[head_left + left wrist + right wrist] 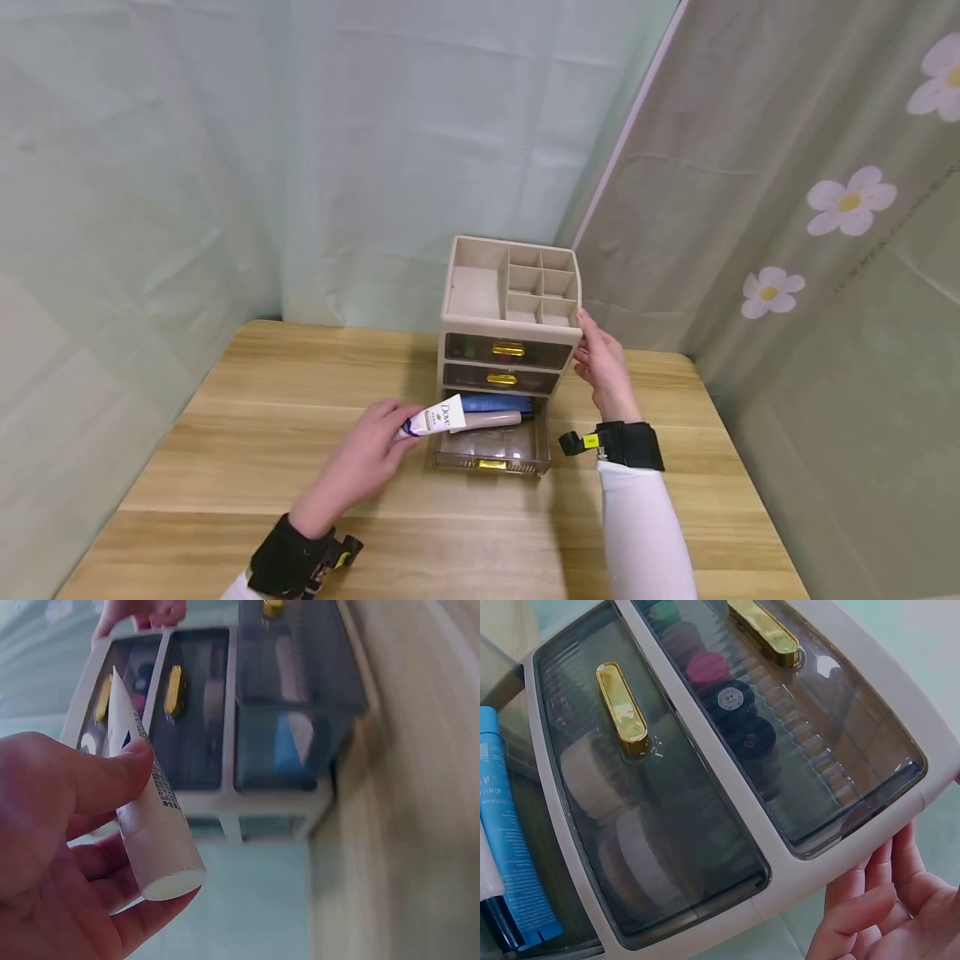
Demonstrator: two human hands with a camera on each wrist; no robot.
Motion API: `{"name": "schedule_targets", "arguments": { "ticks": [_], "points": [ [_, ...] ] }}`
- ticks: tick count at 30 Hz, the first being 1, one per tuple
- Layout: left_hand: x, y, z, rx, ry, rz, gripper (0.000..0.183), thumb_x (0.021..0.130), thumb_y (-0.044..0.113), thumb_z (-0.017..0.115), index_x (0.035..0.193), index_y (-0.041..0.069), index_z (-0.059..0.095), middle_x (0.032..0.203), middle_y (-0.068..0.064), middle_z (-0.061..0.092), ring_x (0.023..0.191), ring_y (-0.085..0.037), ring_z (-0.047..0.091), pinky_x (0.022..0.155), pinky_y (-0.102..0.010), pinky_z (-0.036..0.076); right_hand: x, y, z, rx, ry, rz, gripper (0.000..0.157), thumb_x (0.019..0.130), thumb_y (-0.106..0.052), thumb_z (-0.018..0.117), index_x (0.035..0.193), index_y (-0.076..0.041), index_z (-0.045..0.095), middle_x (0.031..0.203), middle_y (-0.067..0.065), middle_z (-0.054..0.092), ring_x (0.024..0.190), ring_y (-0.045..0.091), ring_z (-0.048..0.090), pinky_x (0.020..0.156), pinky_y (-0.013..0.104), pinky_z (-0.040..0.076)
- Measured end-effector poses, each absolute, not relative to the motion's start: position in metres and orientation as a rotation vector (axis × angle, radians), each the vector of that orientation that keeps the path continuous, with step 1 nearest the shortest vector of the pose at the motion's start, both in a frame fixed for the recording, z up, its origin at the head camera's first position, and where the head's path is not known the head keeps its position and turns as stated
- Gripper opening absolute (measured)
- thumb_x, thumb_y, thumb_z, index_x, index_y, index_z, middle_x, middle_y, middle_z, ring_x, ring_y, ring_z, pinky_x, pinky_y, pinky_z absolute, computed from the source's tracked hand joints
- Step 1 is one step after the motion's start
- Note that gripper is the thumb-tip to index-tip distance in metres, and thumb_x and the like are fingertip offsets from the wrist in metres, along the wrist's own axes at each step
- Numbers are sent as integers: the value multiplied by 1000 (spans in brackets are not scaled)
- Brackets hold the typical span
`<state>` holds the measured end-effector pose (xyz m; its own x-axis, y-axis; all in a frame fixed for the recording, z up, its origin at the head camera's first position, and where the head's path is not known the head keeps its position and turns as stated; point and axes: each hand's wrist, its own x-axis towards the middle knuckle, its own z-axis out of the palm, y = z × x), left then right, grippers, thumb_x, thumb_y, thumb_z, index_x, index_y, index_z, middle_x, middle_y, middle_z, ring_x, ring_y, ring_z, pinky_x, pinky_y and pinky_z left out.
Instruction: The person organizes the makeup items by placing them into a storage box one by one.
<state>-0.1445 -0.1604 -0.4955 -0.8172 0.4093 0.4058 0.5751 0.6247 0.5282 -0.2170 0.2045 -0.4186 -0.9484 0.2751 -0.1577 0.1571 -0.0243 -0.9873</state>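
Note:
My left hand (367,454) pinches a white Dove tube (438,416) between thumb and fingers, at the left of the pulled-out bottom drawer (491,454). In the left wrist view the tube (157,832) tilts, its round cap end towards the camera. Inside that drawer lie a blue tube (514,840) and a pale tube with a dark cap (487,420). My right hand (606,367) rests against the right side of the beige drawer organizer (476,321), fingers at its edge.
The organizer's open top has a large compartment and several small ones. Two closed drawers with gold handles (508,349) hold small bottles and round containers, seen in the right wrist view. The wooden table (300,400) backs onto pale curtains (375,167).

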Motion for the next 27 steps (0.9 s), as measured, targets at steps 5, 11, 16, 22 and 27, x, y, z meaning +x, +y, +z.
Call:
{"name": "schedule_targets", "arguments": {
  "ticks": [5, 11, 16, 22, 27],
  "points": [
    [-151, -136, -487, -902, -2601, -948, 42, 90, 8, 87, 129, 1, 72, 114, -7, 68, 104, -25, 63, 91, -45, 57, -218, 203, -419, -506, -2142, 2137, 71, 99, -67, 65, 135, -5, 64, 98, -4, 69, 85, 10, 63, 72, 24, 46],
    [-155, -118, -489, -991, -2603, -906, 38, 94, 11, 84, 129, 3, 73, 115, -6, 68, 103, -22, 60, 89, -43, 56, -222, 198, -421, -476, -2138, 2155, 73, 98, -67, 67, 134, -4, 65, 99, -4, 71, 86, 11, 64, 71, 23, 46],
    [-155, -115, -495, -1015, -2619, -854, 37, 95, 14, 84, 129, 4, 73, 115, -6, 67, 101, -21, 61, 87, -43, 57, -225, 196, -423, -471, -2107, 2175, 70, 97, -66, 69, 130, -5, 66, 95, -4, 71, 79, 10, 62, 65, 22, 44],
    [-156, -109, -502, -1021, -2647, -847, 37, 96, 16, 83, 130, 5, 74, 109, -3, 64, 94, -17, 58, 80, -39, 56, -226, 200, -423, -479, -2114, 2165, 70, 98, -65, 68, 133, -4, 65, 93, -6, 71, 76, 9, 61, 64, 21, 44],
    [-162, -102, -503, -1081, -2670, -788, 39, 99, 21, 81, 134, 7, 73, 106, 0, 61, 90, -14, 55, 74, -33, 52, -226, 201, -424, -497, -2128, 2141, 71, 98, -67, 67, 133, -5, 65, 95, -6, 71, 80, 9, 62, 68, 23, 45]
  ]
}}
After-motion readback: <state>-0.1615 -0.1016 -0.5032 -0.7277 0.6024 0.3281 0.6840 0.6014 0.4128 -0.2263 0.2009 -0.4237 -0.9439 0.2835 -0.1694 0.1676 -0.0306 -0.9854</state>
